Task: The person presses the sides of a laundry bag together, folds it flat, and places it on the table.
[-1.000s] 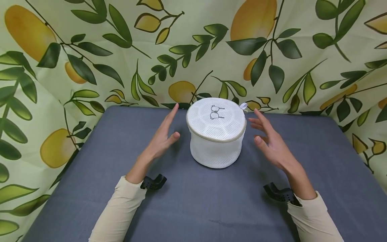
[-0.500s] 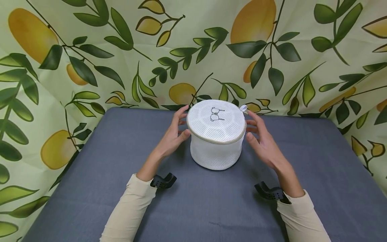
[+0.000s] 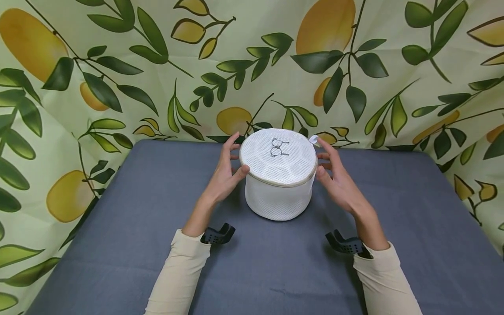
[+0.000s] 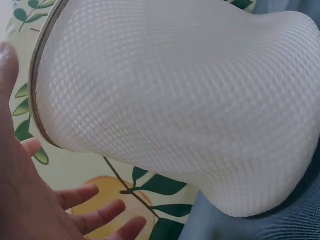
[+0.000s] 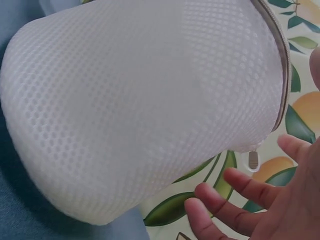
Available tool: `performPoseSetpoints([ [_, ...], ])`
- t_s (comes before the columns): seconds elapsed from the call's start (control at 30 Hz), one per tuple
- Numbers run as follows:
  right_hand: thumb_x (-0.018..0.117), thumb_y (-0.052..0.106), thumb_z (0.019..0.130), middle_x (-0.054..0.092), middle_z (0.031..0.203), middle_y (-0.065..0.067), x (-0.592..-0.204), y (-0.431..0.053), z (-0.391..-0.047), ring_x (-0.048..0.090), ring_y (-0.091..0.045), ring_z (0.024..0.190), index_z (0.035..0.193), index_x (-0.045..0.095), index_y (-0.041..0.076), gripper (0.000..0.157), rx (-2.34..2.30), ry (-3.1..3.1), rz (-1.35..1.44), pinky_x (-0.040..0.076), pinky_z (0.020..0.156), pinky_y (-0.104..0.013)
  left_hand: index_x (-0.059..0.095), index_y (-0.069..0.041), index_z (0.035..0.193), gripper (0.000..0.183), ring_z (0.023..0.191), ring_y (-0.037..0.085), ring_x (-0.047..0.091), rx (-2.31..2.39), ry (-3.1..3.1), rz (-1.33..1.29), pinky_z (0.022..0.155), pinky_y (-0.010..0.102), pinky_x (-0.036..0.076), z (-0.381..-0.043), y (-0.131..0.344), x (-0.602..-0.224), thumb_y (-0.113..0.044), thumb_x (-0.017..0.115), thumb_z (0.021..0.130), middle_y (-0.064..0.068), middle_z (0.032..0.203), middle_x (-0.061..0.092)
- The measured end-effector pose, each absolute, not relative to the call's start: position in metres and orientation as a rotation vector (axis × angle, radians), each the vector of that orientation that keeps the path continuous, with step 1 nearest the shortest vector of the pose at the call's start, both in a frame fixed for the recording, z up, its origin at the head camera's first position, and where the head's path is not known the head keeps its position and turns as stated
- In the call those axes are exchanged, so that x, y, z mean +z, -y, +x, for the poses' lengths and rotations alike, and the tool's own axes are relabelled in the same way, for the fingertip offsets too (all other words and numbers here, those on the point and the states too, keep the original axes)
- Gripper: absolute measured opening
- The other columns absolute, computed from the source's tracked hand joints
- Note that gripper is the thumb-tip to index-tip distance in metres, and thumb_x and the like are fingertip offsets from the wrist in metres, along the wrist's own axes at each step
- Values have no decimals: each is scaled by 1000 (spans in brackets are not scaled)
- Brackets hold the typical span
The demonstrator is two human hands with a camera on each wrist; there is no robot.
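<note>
A white mesh laundry bag (image 3: 278, 197), round and drum-shaped, stands upright on the table. Its flat lid (image 3: 257, 153) bears a dark line drawing, and a beige zip runs around the rim. To the bag's left is my left hand (image 3: 226, 179), fingers relaxed and spread, the thumb close to the rim. My right hand (image 3: 340, 186) mirrors it on the other side, its fingers near a small white fabric loop (image 3: 313, 139). Both wrist views show gaps between fingers and mesh. A zip pull (image 5: 254, 161) hangs by the right fingertips in the right wrist view.
A blue-grey cloth (image 3: 118, 245) covers the table. Behind and beside it hangs a pale curtain (image 3: 165, 83) printed with leaves and yellow fruit. Black wrist mounts (image 3: 218, 234) are worn on both arms.
Both hands have come inward from farther out to the two sides of the bag, their fingers bending a little. The bag has stayed in its place on the table.
</note>
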State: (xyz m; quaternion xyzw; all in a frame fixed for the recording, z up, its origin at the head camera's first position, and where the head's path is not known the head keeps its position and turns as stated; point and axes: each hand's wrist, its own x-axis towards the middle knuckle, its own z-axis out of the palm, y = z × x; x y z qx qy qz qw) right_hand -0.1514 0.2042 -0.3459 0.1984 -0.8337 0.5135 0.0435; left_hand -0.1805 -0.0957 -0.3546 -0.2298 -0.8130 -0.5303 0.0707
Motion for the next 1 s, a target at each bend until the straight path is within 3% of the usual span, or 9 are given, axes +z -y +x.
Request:
performPoseSetpoints([
  [0.2, 43, 50, 98, 33, 139, -19, -348, -204, -151, 43, -40, 120, 153, 11, 34, 66, 1592, 2523, 612, 38, 88, -59, 11, -25, 153, 106, 106, 30, 44, -1663, 2432, -704, 76, 45, 45, -179, 93, -355, -86, 42, 71, 18, 137, 33],
  [0.3, 43, 49, 98, 34, 138, -17, -347, -202, -150, 45, -38, 119, 153, 12, 34, 65, 1595, 2520, 612, 39, 87, -57, 10, -21, 153, 109, 107, 29, 42, -1705, 2406, -750, 76, 43, 44, -179, 87, -357, -86, 41, 72, 15, 143, 29],
  [0.47, 43, 53, 97, 32, 141, -17, -349, -198, -150, 45, -37, 117, 153, 11, 35, 67, 1626, 2525, 637, 39, 87, -56, 9, -9, 152, 115, 132, 29, 28, -1768, 2355, -790, 102, 50, 29, -172, 80, -350, -85, 41, 72, 14, 154, 15],
  [0.53, 44, 54, 96, 32, 142, -16, -349, -196, -150, 45, -36, 116, 153, 12, 34, 69, 1636, 2521, 647, 39, 86, -55, 9, -5, 151, 119, 138, 29, 20, -1819, 2342, -789, 108, 52, 19, -166, 78, -342, -85, 43, 71, 17, 155, 11],
  [0.63, 45, 57, 94, 33, 141, -16, -349, -193, -150, 46, -35, 114, 153, 12, 34, 72, 1629, 2514, 648, 41, 83, -52, 7, -1, 150, 123, 139, 30, 16, -1906, 2323, -787, 109, 54, 18, -158, 76, -330, -85, 46, 69, 20, 154, 9],
  [0.83, 46, 56, 94, 34, 140, -15, -350, -191, -149, 45, -34, 115, 153, 12, 33, 72, 1617, 2513, 652, 42, 80, -46, 4, -4, 151, 122, 139, 29, 15, -1995, 2289, -806, 103, 58, 29, -160, 75, -338, -82, 51, 70, 17, 156, 4],
  [1.0, 46, 55, 94, 22, 151, -7, -351, -191, -149, 40, -35, 122, 154, 14, 30, 72, 1639, 2495, 680, 42, 84, -52, 4, -15, 153, 115, 137, 23, 19, -2029, 2243, -802, 96, 51, 37, -172, 75, -358, -80, 54, 72, 8, 157, 5],
])
